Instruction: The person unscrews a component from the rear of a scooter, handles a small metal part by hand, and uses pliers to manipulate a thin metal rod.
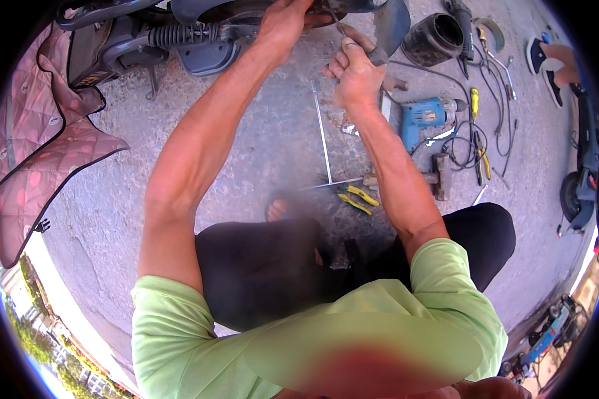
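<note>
A person in a light green T-shirt (186,332) squats on a grey concrete floor (266,126), both arms stretched forward to a dark grey two-wheeled vehicle with a coil spring (126,50). The right hand (358,76) is curled into a fist around a slim, dark, rod-shaped tool (337,22), whose blunt end pokes out on the fist's right. The left hand (283,28) lies to the left of the right hand and a little farther forward, against the vehicle; its fingertips are partly hidden, so I cannot tell whether they pinch or merely rest.

The relation that seems to matter is the tool's line: its long axis slants forward and leftward from the right fist, and its far end meets the vehicle just right of the left fingers (the exact contact is out of sight). To the right hand's right, well apart, lies a blue power drill (427,120)
</note>
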A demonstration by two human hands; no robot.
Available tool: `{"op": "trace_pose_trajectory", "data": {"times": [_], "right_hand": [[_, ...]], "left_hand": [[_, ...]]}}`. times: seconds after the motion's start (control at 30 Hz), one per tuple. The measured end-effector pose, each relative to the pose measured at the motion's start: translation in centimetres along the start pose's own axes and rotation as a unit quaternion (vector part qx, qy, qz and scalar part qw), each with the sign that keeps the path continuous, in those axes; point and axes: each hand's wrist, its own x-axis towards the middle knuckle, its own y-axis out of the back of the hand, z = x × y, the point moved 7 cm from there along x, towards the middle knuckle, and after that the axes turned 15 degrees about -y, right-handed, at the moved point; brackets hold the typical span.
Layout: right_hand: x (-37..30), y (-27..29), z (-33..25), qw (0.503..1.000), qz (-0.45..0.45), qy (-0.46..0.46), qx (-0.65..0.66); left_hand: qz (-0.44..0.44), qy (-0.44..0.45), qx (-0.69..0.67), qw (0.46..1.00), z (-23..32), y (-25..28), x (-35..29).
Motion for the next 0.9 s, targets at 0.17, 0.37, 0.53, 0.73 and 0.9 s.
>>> {"op": "trace_pose_trajectory", "data": {"times": [0.17, 0.37, 0.53, 0.73, 0.9], "right_hand": [[-0.5, 0.1, -2.4, 0.796, 0.055, 0.434, -0.419], [-1.2, -0.6, -5.1, 0.685, 0.013, 0.367, -0.629], [-0.9, -0.9, -6.3, 0.647, -0.019, 0.365, -0.669], [-0.2, 0.1, -5.8, 0.784, -0.01, 0.342, -0.518], [1.5, 1.2, -3.6, 0.943, -0.01, 0.158, -0.291]], "left_hand": [[-0.004, -0.025, 0.001, 1.0, 1.4, -0.7, -0.9], [0.032, 0.014, 0.057, 0.998, 0.9, 0.1, -0.6], [0.004, 0.004, -0.011, 1.0, 0.1, -0.5, -0.2], [0.004, 0.002, -0.027, 1.0, -0.2, -0.6, -0.1], [0.02, -0.002, 0.019, 1.0, -0.2, -0.1, 0.1]]}}
